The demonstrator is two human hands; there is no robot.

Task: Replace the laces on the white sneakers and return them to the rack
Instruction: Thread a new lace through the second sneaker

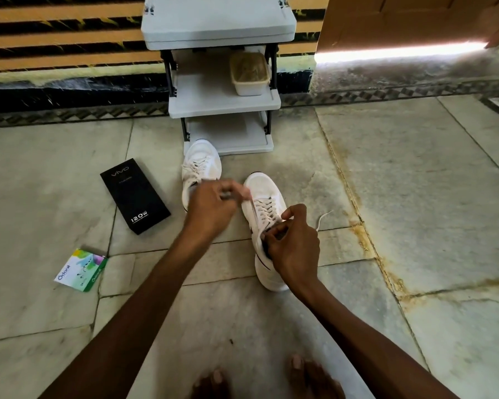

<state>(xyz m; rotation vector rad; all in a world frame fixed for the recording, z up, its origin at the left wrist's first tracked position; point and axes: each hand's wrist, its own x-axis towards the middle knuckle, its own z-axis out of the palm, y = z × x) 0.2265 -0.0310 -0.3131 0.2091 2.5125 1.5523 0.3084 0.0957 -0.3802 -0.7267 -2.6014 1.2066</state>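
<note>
Two white sneakers stand on the stone floor before a white shoe rack (pixel 224 103). The nearer sneaker (pixel 267 194) points away from me, laced with a white lace (pixel 264 210). My left hand (pixel 212 207) pinches one end of that lace and holds it taut up and to the left; the hand is blurred. My right hand (pixel 293 246) grips the sneaker at its collar and tongue, fingers curled in. A loose lace end (pixel 324 218) trails on the floor to the right. The farther sneaker (pixel 200 168) sits laced by the rack's foot.
A black phone box (pixel 134 195) and a small green-white carton (pixel 81 269) lie on the floor to the left. A beige tub (pixel 249 74) stands on the rack's middle shelf. My toes (pixel 271 378) show at the bottom edge. A door (pixel 401 18) stands ajar at upper right.
</note>
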